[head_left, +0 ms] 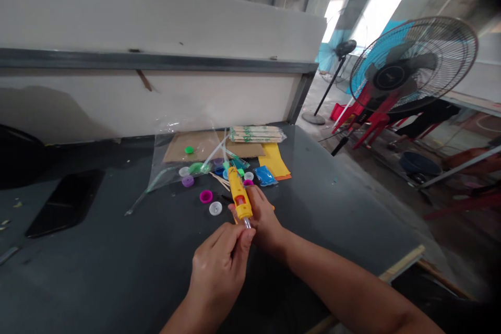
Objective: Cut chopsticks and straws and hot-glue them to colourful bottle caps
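A yellow hot glue gun point(240, 192) points away from me over the dark table. My right hand point(263, 215) is wrapped round its handle, most of which is hidden. At the gun's back end, my left hand point(223, 255) pinches a clear glue stick point(247, 223) that sticks out of it. Just beyond the hands lie a white bottle cap point(215, 208), a magenta cap point(205, 197) and a purple cap point(188, 181). Several wooden sticks point(220, 181) and a small blue packet point(265, 176) are near the gun's nozzle.
Behind the caps are a cardboard sheet point(183, 138), a bag of wooden sticks point(256, 134) and yellow sheets point(275, 159). Clear plastic wrap point(160, 167) covers part of the cardboard. A black phone point(64, 202) lies left. A white partition point(188, 96) borders the table; a fan point(391, 77) stands right.
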`<control>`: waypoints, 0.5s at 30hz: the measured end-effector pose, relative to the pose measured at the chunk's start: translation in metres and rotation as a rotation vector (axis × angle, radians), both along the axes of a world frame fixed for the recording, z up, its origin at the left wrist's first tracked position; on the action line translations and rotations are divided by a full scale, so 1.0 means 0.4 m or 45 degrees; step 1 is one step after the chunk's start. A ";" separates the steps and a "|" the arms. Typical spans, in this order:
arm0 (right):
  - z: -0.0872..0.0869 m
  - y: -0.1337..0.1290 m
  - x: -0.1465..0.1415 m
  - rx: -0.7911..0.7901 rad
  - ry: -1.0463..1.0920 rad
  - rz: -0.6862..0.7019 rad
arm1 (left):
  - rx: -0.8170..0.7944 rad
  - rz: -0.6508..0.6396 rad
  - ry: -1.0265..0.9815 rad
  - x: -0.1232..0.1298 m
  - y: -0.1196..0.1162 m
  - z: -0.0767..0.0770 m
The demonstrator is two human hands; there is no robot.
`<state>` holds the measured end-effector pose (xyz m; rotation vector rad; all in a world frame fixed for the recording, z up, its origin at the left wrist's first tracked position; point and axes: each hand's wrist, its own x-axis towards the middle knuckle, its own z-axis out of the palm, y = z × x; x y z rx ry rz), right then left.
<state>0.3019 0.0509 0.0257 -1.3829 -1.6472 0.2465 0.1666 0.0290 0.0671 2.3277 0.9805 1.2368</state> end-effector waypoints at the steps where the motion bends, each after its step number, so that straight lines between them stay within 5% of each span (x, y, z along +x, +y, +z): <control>1: -0.003 0.001 0.002 0.008 -0.019 -0.002 | -0.018 -0.004 -0.015 0.000 0.000 0.000; 8: -0.028 0.007 0.021 0.239 -0.214 -0.033 | -0.316 -0.113 -0.117 0.003 -0.016 0.006; 15: -0.032 0.002 0.029 0.355 -0.116 -0.031 | -0.244 -0.202 -0.170 0.011 -0.024 0.012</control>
